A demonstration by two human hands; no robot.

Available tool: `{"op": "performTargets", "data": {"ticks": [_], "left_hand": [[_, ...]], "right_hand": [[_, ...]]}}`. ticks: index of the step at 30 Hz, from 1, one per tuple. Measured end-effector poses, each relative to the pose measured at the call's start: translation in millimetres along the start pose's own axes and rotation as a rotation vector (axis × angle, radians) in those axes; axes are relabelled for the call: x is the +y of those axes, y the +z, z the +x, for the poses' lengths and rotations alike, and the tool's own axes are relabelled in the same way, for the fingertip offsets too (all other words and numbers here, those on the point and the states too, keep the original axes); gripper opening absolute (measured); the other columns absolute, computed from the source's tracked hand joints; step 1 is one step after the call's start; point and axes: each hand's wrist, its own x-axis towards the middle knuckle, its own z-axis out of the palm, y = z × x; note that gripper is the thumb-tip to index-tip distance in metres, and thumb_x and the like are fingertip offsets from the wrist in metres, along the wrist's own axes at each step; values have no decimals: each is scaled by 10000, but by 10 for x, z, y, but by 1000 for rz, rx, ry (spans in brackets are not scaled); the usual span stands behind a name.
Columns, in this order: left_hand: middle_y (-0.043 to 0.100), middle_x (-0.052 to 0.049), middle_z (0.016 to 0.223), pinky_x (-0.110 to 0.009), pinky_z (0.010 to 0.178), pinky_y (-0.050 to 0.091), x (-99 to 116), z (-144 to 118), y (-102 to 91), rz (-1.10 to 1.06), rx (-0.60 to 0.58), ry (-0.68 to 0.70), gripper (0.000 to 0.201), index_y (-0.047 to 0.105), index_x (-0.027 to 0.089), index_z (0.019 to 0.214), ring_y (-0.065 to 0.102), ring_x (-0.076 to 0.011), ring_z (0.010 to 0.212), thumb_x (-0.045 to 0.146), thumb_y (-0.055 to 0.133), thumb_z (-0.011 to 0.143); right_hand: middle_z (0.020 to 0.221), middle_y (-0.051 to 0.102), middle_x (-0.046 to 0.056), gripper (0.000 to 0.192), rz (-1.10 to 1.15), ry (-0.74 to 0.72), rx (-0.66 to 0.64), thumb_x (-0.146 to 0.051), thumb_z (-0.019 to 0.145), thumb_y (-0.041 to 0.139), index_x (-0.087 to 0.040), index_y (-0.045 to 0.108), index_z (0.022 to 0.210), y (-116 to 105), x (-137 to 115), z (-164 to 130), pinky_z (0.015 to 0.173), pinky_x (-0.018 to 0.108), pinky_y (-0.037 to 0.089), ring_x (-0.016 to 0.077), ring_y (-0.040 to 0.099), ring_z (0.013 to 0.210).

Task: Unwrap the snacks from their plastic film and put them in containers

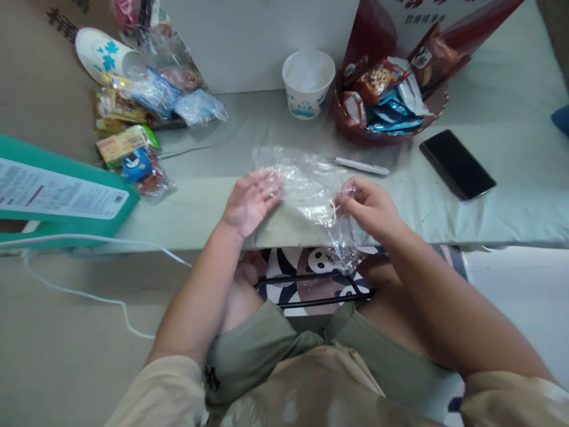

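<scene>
A clear plastic bag (306, 181) lies crumpled on the pale green table cover (511, 196), at the near edge in front of me. My left hand (249, 200) rests flat on the bag's left side with fingers spread. My right hand (370, 207) pinches the bag's right edge between thumb and fingers. Part of the plastic hangs over the table edge toward my lap.
Behind the bag lie a white pen-like tool (361, 166), a white paper cup (308, 83) and a red basket of snack packets (384, 98). A black phone (457, 164) lies at right. Wrapped snacks (146, 112) and a green box (57, 196) sit at left.
</scene>
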Motion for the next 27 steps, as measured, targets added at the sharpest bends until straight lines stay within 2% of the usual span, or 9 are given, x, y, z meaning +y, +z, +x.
{"op": "performTargets", "data": {"ticks": [2, 3, 7, 9, 13, 16, 21, 25, 27], "left_hand": [[770, -178, 1113, -406, 867, 637, -29, -27, 154, -62, -207, -221, 654, 686, 189, 1021, 767, -274, 1008, 753, 740, 696], [785, -159, 1051, -384, 832, 642, -48, -33, 233, -46, -241, -272, 585, 699, 186, 992, 774, -255, 944, 676, 797, 688], [770, -30, 767, -275, 653, 610, -97, 7, 396, 76, -138, -304, 181, 715, 191, 850, 734, -153, 661, 257, 798, 703], [781, -36, 757, -279, 644, 609, -93, 40, 367, 69, -198, -345, 152, 728, 196, 848, 752, -167, 675, 173, 732, 697], [812, -101, 817, -297, 632, 617, -60, 76, 252, -34, -287, -388, 236, 751, 181, 915, 782, -206, 724, 343, 704, 750], [798, -102, 778, -258, 538, 571, -35, 70, 226, 53, -222, -385, 394, 722, 158, 1017, 759, -191, 641, 482, 711, 794], [640, 55, 551, -203, 432, 443, -25, 54, 252, 229, -212, -213, 249, 657, 215, 1074, 588, -103, 421, 260, 718, 836], [611, 40, 593, -230, 480, 474, -36, 96, 238, 23, -211, -96, 35, 668, 199, 805, 557, -88, 452, 230, 684, 802], [630, 5, 622, -249, 525, 495, -38, 126, 223, -11, -248, -81, 115, 681, 177, 696, 581, -98, 506, 262, 676, 774]], "right_hand": [[680, 630, -7, 317, 111, 56, 40, -504, 810, 669, -239, 498, 775, 95, 32, -41, 588, 290, 454, 145, 582, 610], [661, 615, -18, 331, 115, 72, 13, -514, 797, 688, -237, 510, 776, 144, 45, -57, 575, 282, 449, 139, 567, 599], [703, 655, -8, 356, 173, 195, -84, -522, 779, 735, -234, 576, 917, 250, 86, -60, 584, 295, 501, 158, 617, 637], [756, 704, 22, 384, 270, 265, -99, -523, 787, 727, -234, 582, 994, 251, 93, -29, 608, 314, 533, 177, 663, 672], [627, 656, -12, 262, 203, 174, -82, -453, 817, 683, -218, 625, 914, 256, 62, 21, 583, 297, 476, 133, 592, 564], [545, 597, -48, 222, 63, 55, 14, -423, 831, 667, -214, 636, 899, 281, 39, 9, 572, 290, 431, 110, 529, 513], [617, 639, -54, 442, 253, 91, -7, -542, 848, 687, -249, 630, 1174, 243, 128, -9, 567, 292, 503, 135, 599, 520], [799, 714, -27, 441, 419, 46, -135, -628, 831, 736, -298, 681, 1118, 94, 218, 16, 631, 307, 575, 132, 658, 593], [888, 731, -5, 312, 388, -22, -206, -565, 852, 750, -284, 743, 989, -17, 231, 32, 707, 318, 588, 135, 685, 682]]}}
